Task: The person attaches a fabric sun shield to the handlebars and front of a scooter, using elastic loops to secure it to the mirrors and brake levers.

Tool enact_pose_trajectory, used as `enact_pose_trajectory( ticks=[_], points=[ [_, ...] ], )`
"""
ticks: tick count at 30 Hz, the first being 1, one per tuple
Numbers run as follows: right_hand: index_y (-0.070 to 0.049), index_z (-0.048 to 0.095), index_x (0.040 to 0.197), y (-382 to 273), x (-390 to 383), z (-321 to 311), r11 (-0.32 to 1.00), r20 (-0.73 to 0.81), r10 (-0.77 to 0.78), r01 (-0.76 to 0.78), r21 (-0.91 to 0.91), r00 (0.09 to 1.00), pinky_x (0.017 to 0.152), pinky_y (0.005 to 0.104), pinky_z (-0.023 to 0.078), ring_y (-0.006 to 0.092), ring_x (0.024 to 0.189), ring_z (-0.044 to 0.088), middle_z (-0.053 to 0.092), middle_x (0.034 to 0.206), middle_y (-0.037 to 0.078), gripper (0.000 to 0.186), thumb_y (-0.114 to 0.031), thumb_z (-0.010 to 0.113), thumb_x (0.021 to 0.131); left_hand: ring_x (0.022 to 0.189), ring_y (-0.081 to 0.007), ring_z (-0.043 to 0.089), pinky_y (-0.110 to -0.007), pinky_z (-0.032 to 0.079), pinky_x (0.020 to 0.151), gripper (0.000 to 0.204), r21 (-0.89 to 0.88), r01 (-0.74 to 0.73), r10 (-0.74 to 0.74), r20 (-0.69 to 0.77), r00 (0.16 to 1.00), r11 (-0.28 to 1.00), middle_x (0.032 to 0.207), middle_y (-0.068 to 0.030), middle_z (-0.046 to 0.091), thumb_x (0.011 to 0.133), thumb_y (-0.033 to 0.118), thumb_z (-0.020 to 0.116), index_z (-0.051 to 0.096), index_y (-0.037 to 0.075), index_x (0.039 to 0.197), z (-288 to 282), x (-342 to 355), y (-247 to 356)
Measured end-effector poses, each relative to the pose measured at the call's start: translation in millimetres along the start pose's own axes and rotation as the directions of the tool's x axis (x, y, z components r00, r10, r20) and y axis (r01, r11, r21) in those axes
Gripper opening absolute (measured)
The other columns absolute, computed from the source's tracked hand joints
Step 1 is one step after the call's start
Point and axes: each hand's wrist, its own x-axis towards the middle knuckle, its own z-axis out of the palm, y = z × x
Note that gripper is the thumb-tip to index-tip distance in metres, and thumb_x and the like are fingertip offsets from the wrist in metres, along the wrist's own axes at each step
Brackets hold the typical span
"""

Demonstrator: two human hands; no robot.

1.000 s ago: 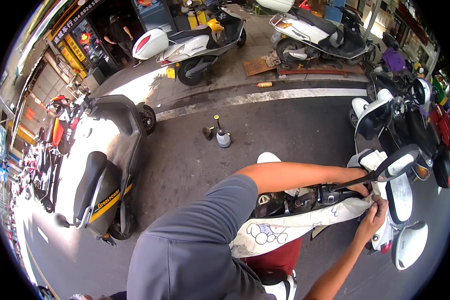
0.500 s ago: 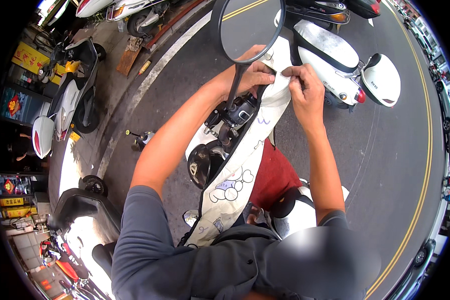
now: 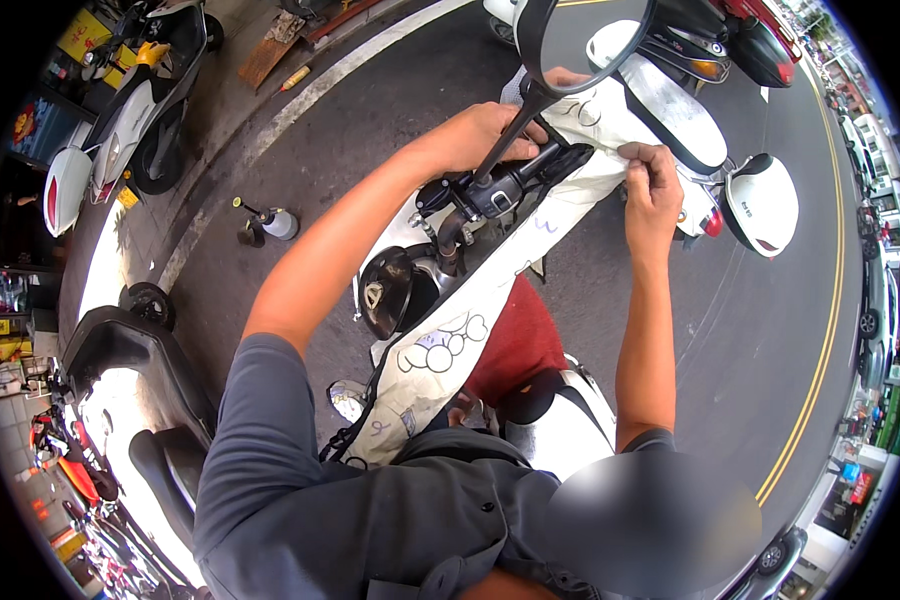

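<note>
My right hand (image 3: 652, 188) pinches the upper edge of a white fabric cover (image 3: 505, 275) printed with cartoon drawings, stretched along the near side of a scooter's handlebar. My left hand (image 3: 505, 140) is curled by the black switch housing (image 3: 500, 198), partly behind the stem of a round mirror (image 3: 595, 35); what its fingers hold is hidden. Left of the bar is a glossy black rounded part (image 3: 388, 290) with metal and hoses beside it. Red fabric (image 3: 515, 350) shows beneath the cover.
A white-seated scooter (image 3: 680, 115) with a top box (image 3: 760, 205) stands close on the right, a dark scooter (image 3: 145, 365) at lower left, a white scooter (image 3: 135, 130) at upper left. A spray bottle (image 3: 278, 223) stands on the asphalt. Parked cars (image 3: 868, 320) line the far road side.
The view has swung round to face down along the bar. In the last half second both hands have shifted right in the picture, and the cover's top is spread wider between them.
</note>
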Motion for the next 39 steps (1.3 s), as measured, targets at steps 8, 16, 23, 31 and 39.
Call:
enact_pose_trajectory(
  ticks=[8,16,23,31,39],
  points=[
    [0.002,0.065,0.092,6.4,-1.0,4.5,0.998,-0.013,0.017,-0.016,0.068,1.0,0.064,0.0243,0.039,0.0097,0.071,0.049,0.056,0.086,0.003,0.013,0.002,0.052,0.089,0.107,-0.0279,0.063,-0.039,0.05,0.095,0.078,-0.107,-0.292,0.303,0.108,0.947,0.951,0.128,-0.0167,0.058,0.075,0.03,0.082,0.048,0.002,0.139,12.8,18.1,-1.7],
    [0.001,0.064,0.091,1.6,-6.3,14.3,0.994,-0.029,0.0,0.003,0.109,1.0,0.064,0.0241,0.039,0.0086,0.071,0.048,0.056,0.087,0.002,0.011,0.001,0.053,0.09,0.081,-0.0082,0.057,-0.024,0.046,0.069,0.014,-0.243,0.178,-0.177,0.025,0.984,0.954,0.09,-0.0009,0.063,0.09,0.014,0.069,0.065,0.002,0.097,8.4,12.9,-8.0],
    [0.001,0.062,0.088,0.6,-9.8,14.7,0.989,-0.051,0.055,-0.047,0.141,0.997,0.064,0.0252,0.04,0.0101,0.071,0.048,0.056,0.086,0.003,0.01,0.003,0.052,0.089,0.1,-0.017,0.06,-0.029,0.046,0.09,0.029,-0.304,0.135,-0.127,0.046,0.991,0.943,0.103,-0.007,0.065,0.089,0.023,0.072,0.069,0.001,0.106,14.6,10.6,-1.1],
    [0.001,0.06,0.086,-31.7,-15.4,15.3,0.963,0.017,-0.225,0.22,0.159,0.974,0.065,0.0267,0.042,0.0126,0.073,0.052,0.058,0.085,0.005,0.009,0.004,0.051,0.085,0.113,-0.0191,0.059,-0.032,0.044,0.1,0.046,-0.286,0.184,-0.136,0.181,0.974,0.94,0.122,-0.0117,0.065,0.088,0.031,0.072,0.064,0.003,0.124,6.5,-4.3,-3.1],
    [0.001,0.066,0.096,8.8,1.2,22.3,0.999,-0.037,0.027,-0.025,0.043,0.999,0.069,0.0302,0.046,0.0171,0.074,0.057,0.06,0.091,0.009,0.014,-0.002,0.055,0.089,0.114,-0.0307,0.055,-0.036,0.044,0.096,0.065,0.141,-0.035,-0.002,0.255,0.967,0.989,0.12,-0.018,0.059,0.079,0.048,0.076,0.065,0.001,0.122,3.5,19.8,6.0]
  ],
)
